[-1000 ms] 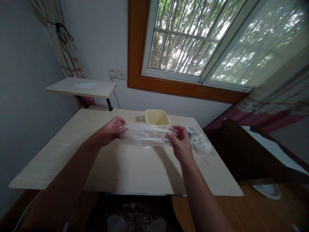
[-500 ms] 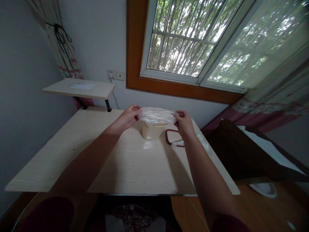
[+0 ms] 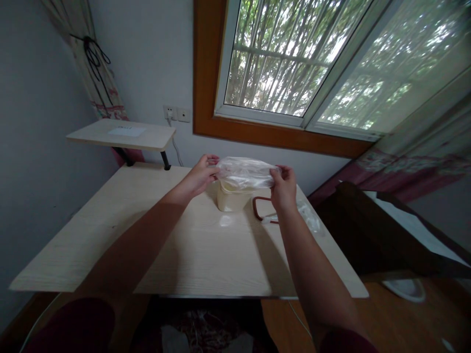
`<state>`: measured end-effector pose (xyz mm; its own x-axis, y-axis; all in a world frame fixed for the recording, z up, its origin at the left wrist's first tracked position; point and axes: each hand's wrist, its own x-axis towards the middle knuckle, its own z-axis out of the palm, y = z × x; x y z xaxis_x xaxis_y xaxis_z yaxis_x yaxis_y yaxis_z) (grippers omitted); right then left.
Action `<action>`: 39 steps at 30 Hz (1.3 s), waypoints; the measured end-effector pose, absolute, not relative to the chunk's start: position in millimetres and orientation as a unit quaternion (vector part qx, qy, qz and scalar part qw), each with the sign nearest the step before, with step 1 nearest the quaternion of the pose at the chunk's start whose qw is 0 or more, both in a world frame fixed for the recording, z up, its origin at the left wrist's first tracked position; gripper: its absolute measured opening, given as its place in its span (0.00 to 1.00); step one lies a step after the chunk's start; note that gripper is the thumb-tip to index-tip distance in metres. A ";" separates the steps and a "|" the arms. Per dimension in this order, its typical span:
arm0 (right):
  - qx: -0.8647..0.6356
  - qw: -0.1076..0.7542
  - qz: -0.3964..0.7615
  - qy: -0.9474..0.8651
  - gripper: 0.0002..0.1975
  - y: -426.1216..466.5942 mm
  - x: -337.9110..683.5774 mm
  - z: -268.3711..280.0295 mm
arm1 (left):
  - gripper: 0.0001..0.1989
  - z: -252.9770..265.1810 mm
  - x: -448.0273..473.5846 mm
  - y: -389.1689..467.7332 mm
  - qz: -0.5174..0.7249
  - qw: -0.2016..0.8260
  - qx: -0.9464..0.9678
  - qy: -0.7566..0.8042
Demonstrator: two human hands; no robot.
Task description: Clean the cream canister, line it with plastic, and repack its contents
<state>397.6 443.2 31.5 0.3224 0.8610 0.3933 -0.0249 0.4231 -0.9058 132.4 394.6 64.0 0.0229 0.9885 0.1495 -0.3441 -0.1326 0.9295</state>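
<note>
Between my two hands a clear plastic bag point(image 3: 246, 172) is stretched sideways. My left hand point(image 3: 203, 175) is closed on its left edge, thumb and fingers pinching it. At the opposite end my right hand point(image 3: 284, 182) grips the bag's right edge. Just below the bag stands a cream-coloured bin point(image 3: 231, 198) on the desk, its upper part covered from view by the plastic. Whether bag and bin touch, I cannot tell. A reddish-brown rounded frame point(image 3: 256, 210) lies to the right of the bin, partly hidden by my right hand and wrist.
More crumpled clear plastic point(image 3: 309, 218) lies near the desk's right edge. A small raised shelf point(image 3: 154, 139) with a paper point(image 3: 127, 131) on it rises at the back left of the desk point(image 3: 221, 260). Dark furniture point(image 3: 353, 235) stands to the right.
The bag has been pulled wider and spread out more. My right hand has moved slightly to the right, and my left hand a little up.
</note>
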 end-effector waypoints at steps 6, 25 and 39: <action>-0.506 0.613 0.254 -0.551 0.18 440.3 404.9 21.2 | 0.16 47.8 132.8 400.9 0.550 0.439 0.513 0.491; -0.491 0.556 0.267 -0.615 0.18 431.1 398.7 5.7 | 0.28 20.7 122.3 384.1 0.488 0.478 0.598 0.420; -0.457 0.545 0.306 -0.633 0.21 423.0 392.7 -1.0 | 0.15 5.4 135.6 426.2 0.525 0.415 0.580 0.464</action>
<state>392.7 423.0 -1.0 0.0111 0.9121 0.4099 0.2454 0.3949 -0.8854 135.6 426.2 5.4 0.0174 0.9742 0.2251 0.1028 -0.2257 0.9687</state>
